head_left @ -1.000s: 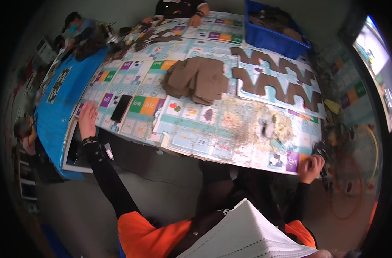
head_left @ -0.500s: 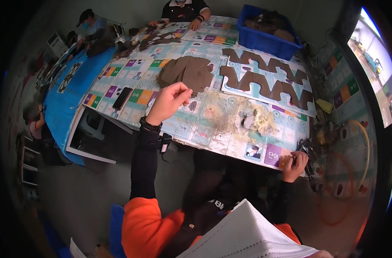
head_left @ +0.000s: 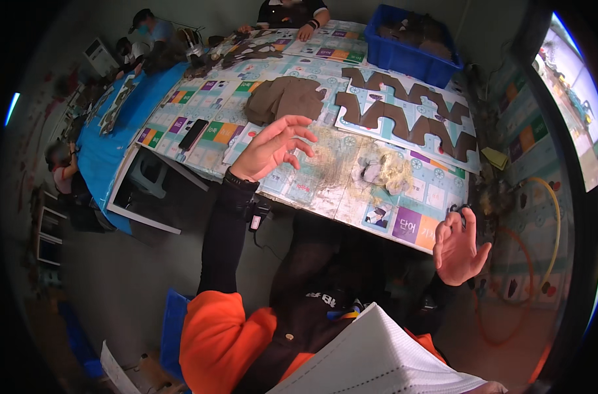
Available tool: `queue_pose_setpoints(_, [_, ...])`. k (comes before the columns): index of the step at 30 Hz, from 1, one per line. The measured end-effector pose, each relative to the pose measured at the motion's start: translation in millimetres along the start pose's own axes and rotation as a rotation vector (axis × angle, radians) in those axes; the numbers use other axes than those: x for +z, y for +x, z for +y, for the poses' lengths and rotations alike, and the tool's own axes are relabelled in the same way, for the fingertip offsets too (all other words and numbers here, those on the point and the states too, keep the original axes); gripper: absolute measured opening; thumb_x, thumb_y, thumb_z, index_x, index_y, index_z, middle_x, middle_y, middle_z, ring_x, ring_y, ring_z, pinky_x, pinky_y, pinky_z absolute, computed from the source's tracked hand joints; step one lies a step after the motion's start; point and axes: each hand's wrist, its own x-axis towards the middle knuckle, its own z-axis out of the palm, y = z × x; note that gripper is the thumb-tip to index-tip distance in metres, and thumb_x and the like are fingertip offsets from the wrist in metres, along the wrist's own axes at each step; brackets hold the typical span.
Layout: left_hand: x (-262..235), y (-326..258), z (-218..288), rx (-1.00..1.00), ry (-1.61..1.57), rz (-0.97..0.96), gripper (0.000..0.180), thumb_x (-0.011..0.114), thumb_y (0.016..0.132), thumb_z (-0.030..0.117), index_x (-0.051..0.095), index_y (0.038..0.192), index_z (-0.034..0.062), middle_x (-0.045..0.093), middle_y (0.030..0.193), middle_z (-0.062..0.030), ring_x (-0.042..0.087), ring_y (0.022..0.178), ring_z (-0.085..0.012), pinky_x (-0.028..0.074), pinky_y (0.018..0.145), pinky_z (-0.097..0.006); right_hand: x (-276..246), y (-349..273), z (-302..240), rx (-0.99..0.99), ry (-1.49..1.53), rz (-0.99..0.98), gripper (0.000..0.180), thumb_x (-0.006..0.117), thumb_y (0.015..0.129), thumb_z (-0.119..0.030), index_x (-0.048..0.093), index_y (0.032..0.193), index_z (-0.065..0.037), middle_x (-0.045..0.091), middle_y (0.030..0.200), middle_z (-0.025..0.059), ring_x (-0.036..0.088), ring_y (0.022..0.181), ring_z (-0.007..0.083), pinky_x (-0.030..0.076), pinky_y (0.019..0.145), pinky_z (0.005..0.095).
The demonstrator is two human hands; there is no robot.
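Near the centre of the frame the left hand (head_left: 272, 148) is raised over the table with its fingers spread and loosely curled, gripping nothing. Just above it, in the upper middle of the picture, lies a folded pile of brown leather-like pieces (head_left: 287, 98) on the table covered with colourful printed mats (head_left: 325, 190). To the right of the hand sits a crumpled, yellow-stained grey rag (head_left: 385, 172) on a smeared patch of the mat. At the lower right the right hand (head_left: 458, 248) hangs off the table's near corner, palm open and fingers apart, empty. Dark brown zigzag-cut strips (head_left: 404, 115) lie in rows at the upper right, below a blue plastic crate (head_left: 410, 56). A black phone (head_left: 194, 133) rests at the left.
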Motion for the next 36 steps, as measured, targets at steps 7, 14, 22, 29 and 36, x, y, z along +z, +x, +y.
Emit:
queue_pose_setpoints(7, [20.8,1.9,-9.1,-0.006,-0.024,-0.044,0.060,0.052,0.103,0.036,0.030,0.148,0.0040,0.055,0.124,-0.0132,0.062,0.099,-0.0175,0.055,0.064,-0.024,33.9,1.9,33.7,-0.110,-0.717,0.101,0.124,0.085,0.075,-0.042,-0.003,0.159,-0.013,0.055,0.075,0.0029,0.050,0.060,0.0080,0.035,0.052,0.0183])
queue_pose_setpoints(14, [25.2,25.0,-42.5,-0.131,0.071,0.109,0.038,0.055,0.103,0.026,0.047,0.135,0.0073,0.062,0.113,-0.0076,0.063,0.088,-0.0123,0.051,0.066,-0.024,27.9,-26.9,37.5,-0.246,-1.290,0.158,0.125,0.090,0.070,-0.039,0.009,0.155,0.003,0.049,0.057,-0.0033,0.044,0.051,0.0040,0.034,0.048,0.0197])
queue_pose_setpoints(22, [3.2,87.2,-103.5,-0.343,0.339,0.259,0.036,0.059,0.099,0.019,0.053,0.130,0.0025,0.064,0.111,-0.0076,0.064,0.091,-0.0127,0.052,0.072,-0.025,-11.7,-95.5,-6.2,-0.648,-1.782,0.021,0.032,0.081,0.072,0.002,0.073,0.103,-0.001,0.046,0.054,0.0041,0.044,0.044,0.0202,0.033,0.045,0.0315])
queue_pose_setpoints(29, [-50.6,162.0,-149.3,-0.261,1.183,0.498,0.050,0.069,0.088,0.030,0.062,0.119,-0.0085,0.069,0.111,-0.0197,0.067,0.095,-0.0291,0.053,0.080,-0.039,-39.8,-117.5,-5.0,-0.273,-1.692,0.530,0.026,0.065,0.085,0.004,0.071,0.110,-0.001,0.052,0.061,0.0083,0.048,0.049,0.0134,0.039,0.051,0.0274])
queue_pose_setpoints(36, [-87.8,215.5,-167.8,-0.445,1.324,0.346,0.034,0.067,0.085,0.026,0.070,0.101,-0.0035,0.067,0.090,-0.0197,0.066,0.080,-0.0328,0.053,0.069,-0.041,-31.8,-69.1,21.3,0.060,-0.073,-0.175,0.032,0.059,0.090,-0.021,0.067,0.097,0.009,0.059,0.065,0.0042,0.057,0.065,0.0169,0.046,0.074,0.0339])
